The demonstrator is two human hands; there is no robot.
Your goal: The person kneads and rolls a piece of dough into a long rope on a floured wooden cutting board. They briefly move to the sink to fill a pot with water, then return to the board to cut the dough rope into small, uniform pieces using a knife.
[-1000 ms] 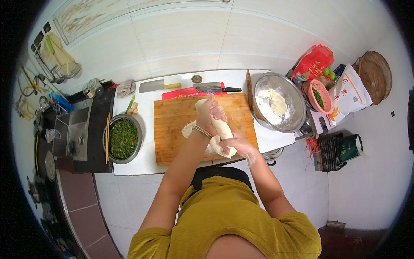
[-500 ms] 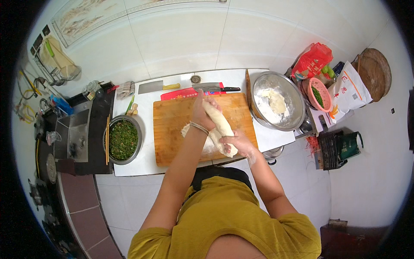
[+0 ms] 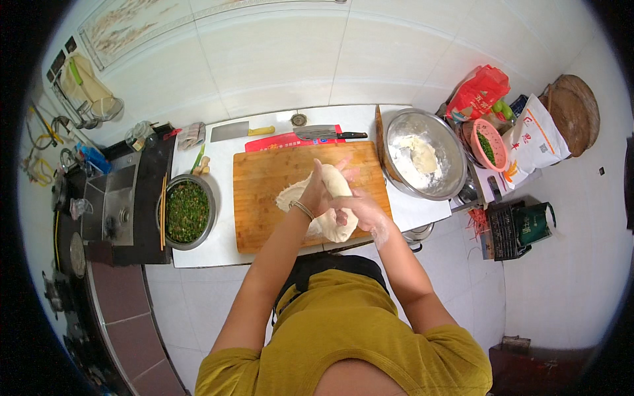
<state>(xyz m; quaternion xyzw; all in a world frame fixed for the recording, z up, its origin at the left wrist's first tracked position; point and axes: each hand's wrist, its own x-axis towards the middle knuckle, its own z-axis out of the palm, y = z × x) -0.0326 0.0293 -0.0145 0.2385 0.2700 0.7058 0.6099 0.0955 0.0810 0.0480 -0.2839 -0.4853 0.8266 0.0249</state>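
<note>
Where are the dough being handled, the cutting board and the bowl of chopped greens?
Dough (image 3: 337, 183): head view, on the upper stretch of its roll.
Cutting board (image 3: 256, 195): head view, on its bare left part.
Bowl of chopped greens (image 3: 212, 211): head view, on its right rim.

Shows smooth, matt dough (image 3: 337, 183) and a wooden cutting board (image 3: 261, 191), fine in grain and faintly satiny. Has a smooth white bench (image 3: 222, 156), lightly glossy in finish. Includes a shiny metal bowl (image 3: 454, 173), clouded inside by powdery flour (image 3: 406, 168), and a cleaver (image 3: 231, 131) with a sleek metal blade. Adds a matt cloth shirt (image 3: 343, 317), a smooth pink plastic basin (image 3: 503, 158), a glossy, creased red packet (image 3: 478, 94), matt wooden chopsticks (image 3: 163, 211), a rumpled folded cloth (image 3: 191, 136), a brushed-looking metal sink (image 3: 120, 212) and glossy wall tiles (image 3: 277, 59).
</note>
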